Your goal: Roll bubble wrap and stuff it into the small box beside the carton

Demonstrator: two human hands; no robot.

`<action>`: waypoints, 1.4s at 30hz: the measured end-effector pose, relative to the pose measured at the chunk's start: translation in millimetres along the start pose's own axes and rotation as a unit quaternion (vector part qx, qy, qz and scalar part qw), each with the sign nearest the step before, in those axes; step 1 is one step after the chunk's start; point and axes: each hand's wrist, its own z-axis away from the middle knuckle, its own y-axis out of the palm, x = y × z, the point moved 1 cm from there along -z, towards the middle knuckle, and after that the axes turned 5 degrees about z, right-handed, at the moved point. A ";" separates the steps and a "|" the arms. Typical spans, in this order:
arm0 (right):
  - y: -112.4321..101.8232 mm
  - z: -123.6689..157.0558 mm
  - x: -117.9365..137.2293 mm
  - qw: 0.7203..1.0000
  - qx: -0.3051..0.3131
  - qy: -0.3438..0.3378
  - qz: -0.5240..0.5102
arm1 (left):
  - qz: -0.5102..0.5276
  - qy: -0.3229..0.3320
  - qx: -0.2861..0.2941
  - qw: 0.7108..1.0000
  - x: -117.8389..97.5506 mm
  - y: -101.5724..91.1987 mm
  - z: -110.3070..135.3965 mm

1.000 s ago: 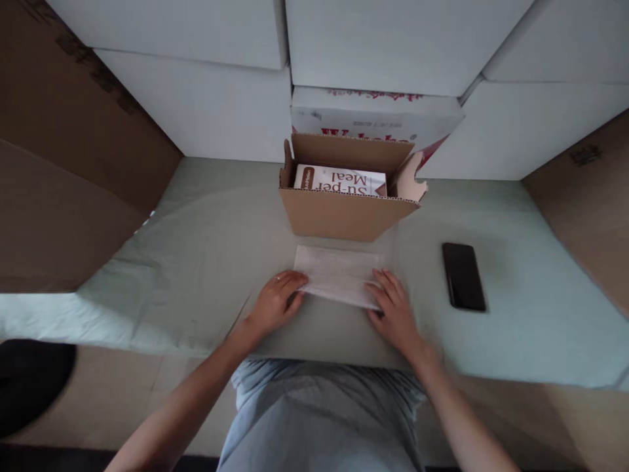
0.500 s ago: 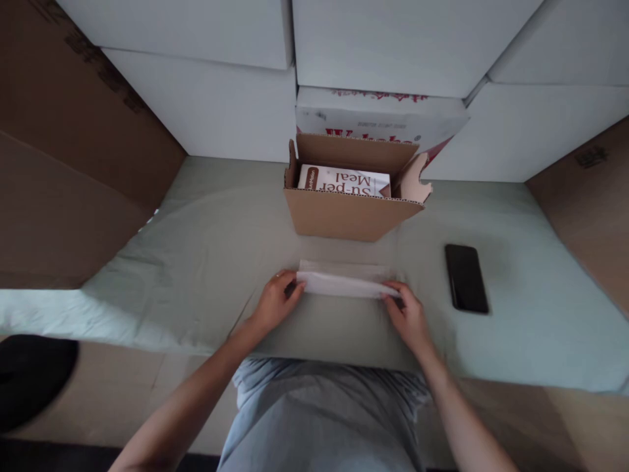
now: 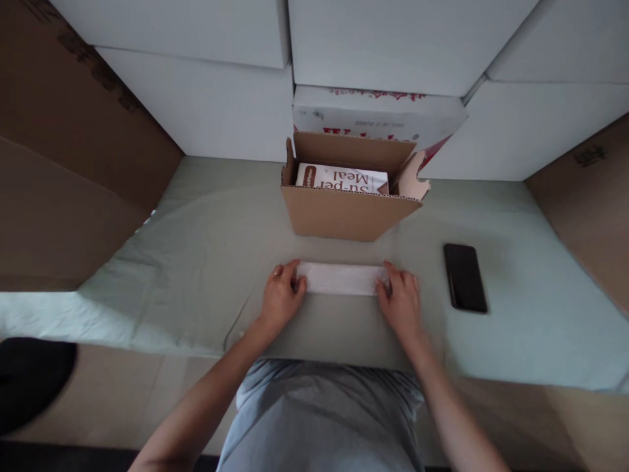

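Note:
A folded white sheet [image 3: 341, 279], slightly see-through, lies as a narrow flat strip on the green cloth, crosswise before me. At its left end, my left hand [image 3: 284, 294] pinches the edge between thumb and fingers. My right hand [image 3: 401, 303] grips the opposite end in the same way, thumb on the near edge. Just beyond the strip stands an open brown cardboard box [image 3: 348, 213], its flaps up. Inside it sits a white carton [image 3: 344, 178] with brown lettering reading "Super Meal", upside down from my side.
To the right a black phone [image 3: 465, 278] lies flat on the cloth [image 3: 196, 242]. White boxes [image 3: 196, 105] are stacked along the back, one with red print [image 3: 383, 111] behind the cardboard box. Large brown boxes [image 3: 63, 196] flank the left and right sides.
The strip has become narrower and flatter; its far layer no longer shows separately behind. Both hands have shifted slightly away from me, the right one also inward along the strip.

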 end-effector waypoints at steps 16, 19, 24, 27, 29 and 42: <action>11.0 0.0 -6.5 0.995 0.041 -0.093 -0.025 | -0.094 0.109 0.130 0.981 -21.4 -2.3 -25.7; 4.3 2.9 -2.2 0.995 0.007 -0.088 -0.054 | -0.140 0.066 0.170 0.973 -28.9 -5.0 -29.0; -11.9 20.9 15.5 0.988 -0.028 -0.093 -0.117 | -0.091 0.032 0.211 0.973 -30.6 -14.6 -21.0; -17.4 40.3 34.4 0.979 0.011 -0.138 -0.151 | 0.042 -0.072 0.212 0.974 -28.0 -18.5 -3.3; -17.0 53.8 48.5 0.969 0.059 -0.176 -0.164 | 0.164 -0.151 0.203 0.953 -27.4 -16.8 12.3; -9.0 62.8 63.4 0.923 0.051 -0.221 -0.311 | 0.369 -0.178 0.126 0.903 -44.1 -18.7 84.7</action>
